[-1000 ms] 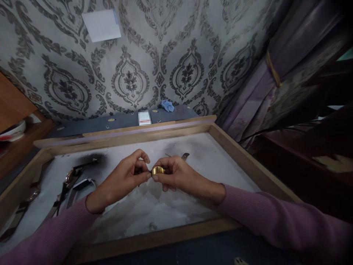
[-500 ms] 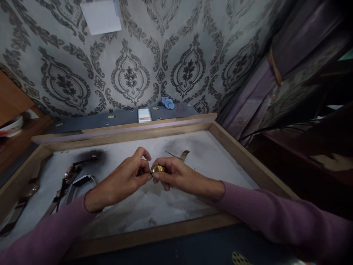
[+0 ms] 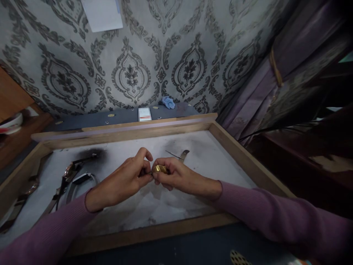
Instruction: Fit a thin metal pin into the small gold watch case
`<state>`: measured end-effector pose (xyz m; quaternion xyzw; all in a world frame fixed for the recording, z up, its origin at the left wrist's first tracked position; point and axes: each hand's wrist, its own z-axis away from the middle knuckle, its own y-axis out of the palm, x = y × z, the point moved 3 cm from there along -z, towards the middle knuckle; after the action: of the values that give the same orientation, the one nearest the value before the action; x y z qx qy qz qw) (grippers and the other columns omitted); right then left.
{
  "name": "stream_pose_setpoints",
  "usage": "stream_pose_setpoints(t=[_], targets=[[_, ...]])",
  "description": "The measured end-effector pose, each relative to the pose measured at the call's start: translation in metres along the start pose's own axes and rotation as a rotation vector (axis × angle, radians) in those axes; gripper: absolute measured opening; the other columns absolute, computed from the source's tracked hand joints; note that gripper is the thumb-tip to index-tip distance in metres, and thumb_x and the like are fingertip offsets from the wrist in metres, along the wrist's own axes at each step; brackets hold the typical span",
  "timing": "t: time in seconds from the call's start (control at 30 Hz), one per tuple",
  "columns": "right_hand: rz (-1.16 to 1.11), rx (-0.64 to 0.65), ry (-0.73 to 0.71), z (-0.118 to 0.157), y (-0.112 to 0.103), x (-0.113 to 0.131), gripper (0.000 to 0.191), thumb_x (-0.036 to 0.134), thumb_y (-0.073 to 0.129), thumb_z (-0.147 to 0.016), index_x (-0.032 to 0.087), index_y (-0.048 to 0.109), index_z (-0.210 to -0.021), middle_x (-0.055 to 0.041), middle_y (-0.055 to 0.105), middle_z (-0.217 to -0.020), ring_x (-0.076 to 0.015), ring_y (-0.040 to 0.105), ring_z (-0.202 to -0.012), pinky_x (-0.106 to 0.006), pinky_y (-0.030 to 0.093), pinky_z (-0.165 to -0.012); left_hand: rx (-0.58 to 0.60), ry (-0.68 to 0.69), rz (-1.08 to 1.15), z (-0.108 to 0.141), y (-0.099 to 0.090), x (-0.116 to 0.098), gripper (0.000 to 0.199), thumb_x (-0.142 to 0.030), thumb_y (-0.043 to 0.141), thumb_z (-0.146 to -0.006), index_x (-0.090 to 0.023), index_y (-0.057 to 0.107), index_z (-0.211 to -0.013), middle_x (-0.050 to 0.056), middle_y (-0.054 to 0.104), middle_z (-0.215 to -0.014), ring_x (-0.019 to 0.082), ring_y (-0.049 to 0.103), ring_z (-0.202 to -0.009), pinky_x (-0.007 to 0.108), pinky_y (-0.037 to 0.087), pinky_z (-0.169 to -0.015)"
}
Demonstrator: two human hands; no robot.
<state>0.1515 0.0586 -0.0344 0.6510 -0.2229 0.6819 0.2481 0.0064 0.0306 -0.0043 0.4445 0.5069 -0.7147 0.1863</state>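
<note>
A small, shiny gold-coloured watch case (image 3: 160, 169) sits in the bent fingers of my right hand (image 3: 176, 173), above the white floor of the shallow tray. My left hand (image 3: 129, 180) meets it at the left edge, thumb and fingertips pinched together. A tiny dark bit shows between the two hands there, too small to name. Just behind my right hand lie a thin metal tool (image 3: 172, 153) and a short strap piece (image 3: 184, 155). To the left of my left hand rests a watch with a dark rectangular face (image 3: 81, 179).
A wooden rim (image 3: 248, 169) surrounds the white-lined tray. Several strapped watches, one with a round rose-gold case (image 3: 68, 169), lie along its left side. Behind the tray are a pixelated small box (image 3: 145, 114) and a crumpled blue thing (image 3: 168, 102). A tied curtain (image 3: 256, 84) hangs at right.
The gold watch case has turned slightly and shifted a little to the right with my right hand. My left hand keeps its pinch at the case's edge.
</note>
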Motion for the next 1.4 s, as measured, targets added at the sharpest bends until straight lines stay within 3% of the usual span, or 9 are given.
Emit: stream_pose_setpoints(t=[0.23,0.33,0.57,0.77,1.1,1.23,1.4], targets=[[0.019,-0.125,-0.030,0.001,-0.001,0.003,0.013,0.023,0.055,-0.080,0.017,0.048,-0.071,0.0087,0.038,-0.054,-0.0044,0.034,-0.045,-0.017,0.026,-0.041,-0.043,-0.047,0.177,-0.005,-0.003,-0.001,0.020,-0.022,0.056,-0.080,-0.021,0.043,-0.096,-0.006,0.053,-0.068,0.011,0.047,-0.063,0.024,0.034,-0.057],[0.044,-0.162,-0.049,0.001,-0.002,0.005,0.014,0.024,0.056,-0.080,0.017,0.048,-0.071,0.0090,0.037,-0.052,-0.0046,0.033,-0.044,-0.018,0.025,-0.041,-0.065,-0.066,0.124,-0.006,-0.003,-0.001,0.008,-0.026,0.054,-0.081,-0.019,0.051,-0.084,-0.004,0.054,-0.067,0.012,0.047,-0.062,0.024,0.033,-0.056],[0.086,-0.236,-0.077,0.002,-0.004,0.007,0.012,0.022,0.055,-0.080,0.017,0.049,-0.071,0.0085,0.039,-0.052,-0.0053,0.034,-0.045,-0.018,0.026,-0.042,-0.145,-0.039,0.007,-0.005,0.002,-0.002,0.014,-0.028,0.049,-0.083,-0.019,0.051,-0.072,-0.004,0.047,-0.064,0.013,0.043,-0.062,0.024,0.032,-0.056],[0.095,-0.226,-0.061,0.001,-0.003,0.008,0.017,0.027,0.057,-0.083,0.017,0.050,-0.071,0.0081,0.040,-0.051,-0.0059,0.036,-0.045,-0.019,0.027,-0.043,-0.177,-0.064,-0.005,-0.005,0.002,0.000,0.013,-0.024,0.048,-0.081,-0.019,0.049,-0.069,-0.005,0.043,-0.061,0.012,0.040,-0.059,0.024,0.028,-0.053],[0.019,-0.138,-0.072,-0.002,-0.002,-0.001,0.040,0.055,0.049,-0.090,0.016,0.052,-0.079,0.0045,0.049,-0.056,-0.0074,0.042,-0.049,-0.021,0.027,-0.045,-0.152,-0.032,0.062,-0.008,-0.003,0.009,0.012,-0.023,0.049,-0.078,-0.018,0.052,-0.068,-0.005,0.046,-0.059,0.011,0.040,-0.058,0.024,0.029,-0.054],[0.023,-0.137,-0.065,-0.002,-0.002,-0.003,0.041,0.056,0.045,-0.091,0.016,0.049,-0.081,0.0041,0.049,-0.058,-0.0072,0.043,-0.050,-0.020,0.028,-0.046,-0.135,-0.045,0.142,-0.010,-0.003,0.010,0.011,-0.023,0.050,-0.076,-0.018,0.053,-0.066,-0.005,0.046,-0.058,0.011,0.041,-0.056,0.024,0.031,-0.054],[-0.022,-0.130,-0.100,-0.002,-0.002,-0.003,0.034,0.053,0.043,-0.094,0.019,0.040,-0.099,0.0021,0.055,-0.076,-0.0066,0.046,-0.052,-0.020,0.032,-0.046,-0.118,-0.052,0.180,-0.011,-0.003,0.009,0.012,-0.023,0.051,-0.075,-0.016,0.059,-0.068,-0.004,0.050,-0.059,0.010,0.042,-0.057,0.023,0.031,-0.054]])
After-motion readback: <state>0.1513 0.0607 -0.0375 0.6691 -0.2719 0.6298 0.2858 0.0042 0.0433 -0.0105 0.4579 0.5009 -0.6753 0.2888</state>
